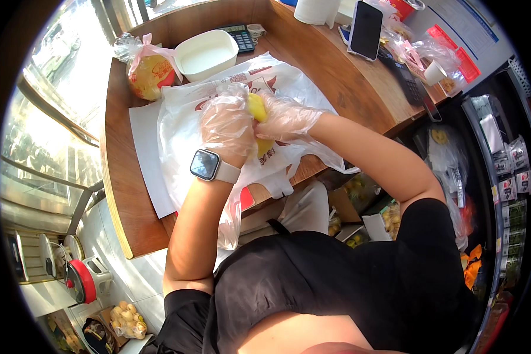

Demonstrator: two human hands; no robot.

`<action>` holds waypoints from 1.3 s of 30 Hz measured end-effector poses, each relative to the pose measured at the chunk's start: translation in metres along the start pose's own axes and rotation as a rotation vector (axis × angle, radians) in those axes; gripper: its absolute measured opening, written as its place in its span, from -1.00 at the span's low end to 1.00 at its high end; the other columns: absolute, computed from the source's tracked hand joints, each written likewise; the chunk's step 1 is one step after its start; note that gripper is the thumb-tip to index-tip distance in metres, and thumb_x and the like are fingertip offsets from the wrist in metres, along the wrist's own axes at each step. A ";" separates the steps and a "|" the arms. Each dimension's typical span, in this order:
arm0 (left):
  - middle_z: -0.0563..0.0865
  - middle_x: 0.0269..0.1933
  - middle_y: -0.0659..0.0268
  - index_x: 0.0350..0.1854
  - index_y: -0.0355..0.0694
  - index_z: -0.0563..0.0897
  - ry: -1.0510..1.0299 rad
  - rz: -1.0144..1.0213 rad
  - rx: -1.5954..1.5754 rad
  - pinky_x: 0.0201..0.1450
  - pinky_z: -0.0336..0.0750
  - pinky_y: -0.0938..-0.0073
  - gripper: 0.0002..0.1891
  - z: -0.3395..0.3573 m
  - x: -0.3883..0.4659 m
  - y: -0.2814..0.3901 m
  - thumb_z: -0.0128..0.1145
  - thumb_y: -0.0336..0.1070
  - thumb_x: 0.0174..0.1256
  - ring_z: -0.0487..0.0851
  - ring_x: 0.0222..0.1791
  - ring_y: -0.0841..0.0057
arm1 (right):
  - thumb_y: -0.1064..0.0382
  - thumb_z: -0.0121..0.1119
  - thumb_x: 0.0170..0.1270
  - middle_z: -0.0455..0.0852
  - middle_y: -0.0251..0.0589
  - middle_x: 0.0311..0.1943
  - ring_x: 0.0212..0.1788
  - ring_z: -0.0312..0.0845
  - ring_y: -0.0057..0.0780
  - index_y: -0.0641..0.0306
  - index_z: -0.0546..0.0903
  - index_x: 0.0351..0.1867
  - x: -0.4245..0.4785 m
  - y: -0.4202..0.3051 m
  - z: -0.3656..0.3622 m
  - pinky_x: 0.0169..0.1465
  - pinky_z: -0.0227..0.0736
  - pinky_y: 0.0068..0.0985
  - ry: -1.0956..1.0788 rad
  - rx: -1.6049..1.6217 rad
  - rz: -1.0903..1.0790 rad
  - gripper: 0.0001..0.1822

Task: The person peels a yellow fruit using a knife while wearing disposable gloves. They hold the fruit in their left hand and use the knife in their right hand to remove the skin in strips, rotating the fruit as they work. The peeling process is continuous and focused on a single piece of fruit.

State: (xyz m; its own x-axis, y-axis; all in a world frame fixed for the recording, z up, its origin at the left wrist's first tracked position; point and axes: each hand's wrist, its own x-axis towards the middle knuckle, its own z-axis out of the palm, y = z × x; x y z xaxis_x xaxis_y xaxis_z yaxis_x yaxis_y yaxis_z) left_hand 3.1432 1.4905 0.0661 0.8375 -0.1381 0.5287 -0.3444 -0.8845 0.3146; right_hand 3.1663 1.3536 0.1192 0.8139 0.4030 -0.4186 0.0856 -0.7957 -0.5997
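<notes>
Both my hands wear clear plastic gloves and meet above a white plastic bag with red print, spread on the wooden counter. A yellow piece of food, probably fruit, is gripped between them; its exact kind cannot be told. My left hand, with a smartwatch on the wrist, closes round its left side. My right hand holds it from the right, fingers bent toward the left hand. More yellow shows just below the fingers. The gloves and fingers hide part of the piece.
Beyond the bag stand a white plastic container and a calculator. A bagged yellow fruit with a pink ribbon sits at the back left. On the raised ledge at right are a paper roll, a propped phone and a payment terminal.
</notes>
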 end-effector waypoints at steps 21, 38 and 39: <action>0.71 -0.25 0.08 -0.11 -0.23 0.62 0.102 0.180 0.073 -0.15 0.57 0.21 -0.59 0.016 0.003 -0.013 0.37 -0.15 0.02 0.69 -0.23 0.13 | 0.24 0.17 0.27 0.64 -0.10 -0.13 -0.11 0.64 -0.34 0.19 0.44 0.12 0.023 0.016 -0.009 -0.29 0.63 -0.45 -0.006 -0.099 -0.037 -0.60; 0.72 -0.04 0.08 0.01 -0.18 0.69 -0.065 -0.055 -0.098 0.09 0.54 0.26 -0.41 -0.005 0.008 -0.015 0.43 -0.03 -0.15 0.68 -0.02 0.15 | 0.24 0.15 0.26 0.65 -0.13 0.07 0.02 0.58 -0.34 0.18 0.43 0.33 0.021 0.053 -0.014 0.08 0.49 -0.45 -0.083 0.135 0.015 -0.44; 0.72 -0.01 0.09 0.04 -0.17 0.69 -0.107 -0.098 -0.120 0.12 0.53 0.28 -0.39 -0.009 0.009 -0.015 0.44 -0.02 -0.16 0.67 0.01 0.16 | 0.23 0.15 0.26 0.63 -0.13 0.11 0.06 0.56 -0.36 0.17 0.42 0.35 0.017 0.049 -0.014 0.12 0.47 -0.45 -0.092 0.151 0.036 -0.42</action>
State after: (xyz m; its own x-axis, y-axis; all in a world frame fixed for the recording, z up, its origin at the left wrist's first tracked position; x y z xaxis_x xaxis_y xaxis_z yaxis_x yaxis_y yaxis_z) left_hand 3.1519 1.5062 0.0729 0.9077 -0.1062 0.4059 -0.3017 -0.8375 0.4556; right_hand 3.1926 1.3149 0.0919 0.7584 0.4204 -0.4980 -0.0359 -0.7360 -0.6760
